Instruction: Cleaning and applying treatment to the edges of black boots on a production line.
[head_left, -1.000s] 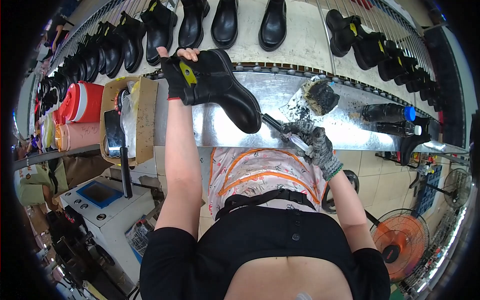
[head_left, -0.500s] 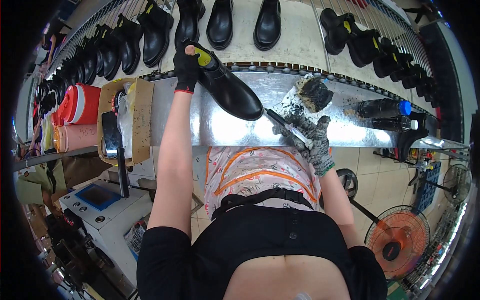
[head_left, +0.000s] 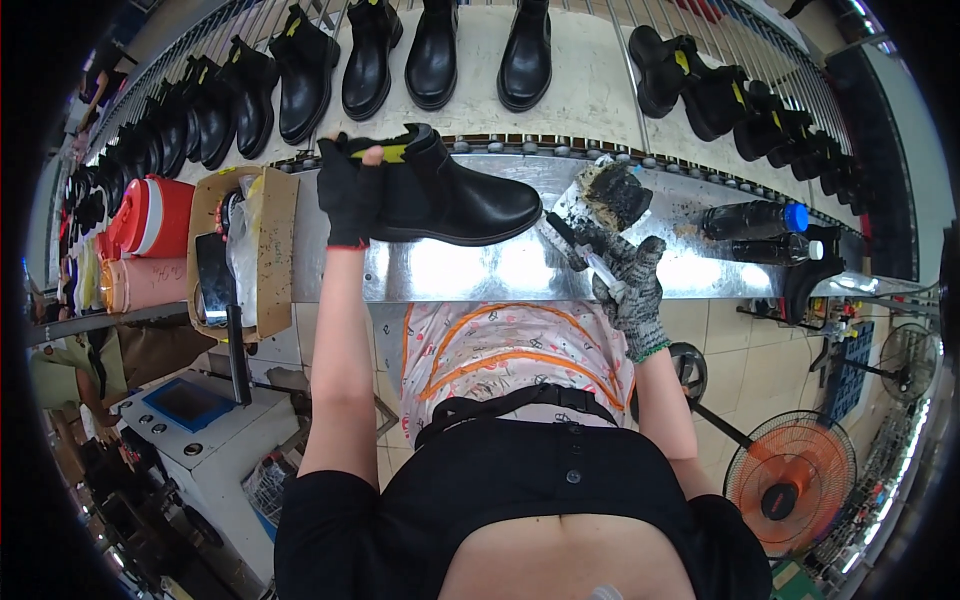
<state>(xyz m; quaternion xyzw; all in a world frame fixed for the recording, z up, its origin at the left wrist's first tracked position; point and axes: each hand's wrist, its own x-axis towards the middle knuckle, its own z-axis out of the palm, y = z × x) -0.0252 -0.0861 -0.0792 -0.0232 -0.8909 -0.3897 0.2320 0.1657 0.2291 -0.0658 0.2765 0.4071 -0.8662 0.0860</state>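
Observation:
My left hand (head_left: 350, 195), in a black glove with a bare fingertip showing, grips a black ankle boot (head_left: 455, 205) by its upper. The boot lies nearly level above the metal ledge, its toe to the right and yellow lining at the opening. My right hand (head_left: 635, 290), in a speckled grey knit glove, is closed round a slim tool (head_left: 601, 270) with a dark end and a pale, clear-looking barrel. The dark end is close to the boot's toe; I cannot tell whether they touch. Beyond this hand sits a blackened, crusty block (head_left: 618, 192) on a stained white sheet (head_left: 566, 205).
More black boots (head_left: 432, 60) stand along the pale conveyor (head_left: 590, 80) past the metal ledge (head_left: 430, 275). At left are a cardboard box (head_left: 275, 260) with a phone and a red jug (head_left: 165, 220). Dark bottles (head_left: 752, 218) lie at right; a fan (head_left: 790, 480) stands below.
My left hand has moved left and down, swinging the boot from a slant to nearly level. My right hand and tool have shifted slightly down. The nearest boots on the conveyor sit slightly farther left.

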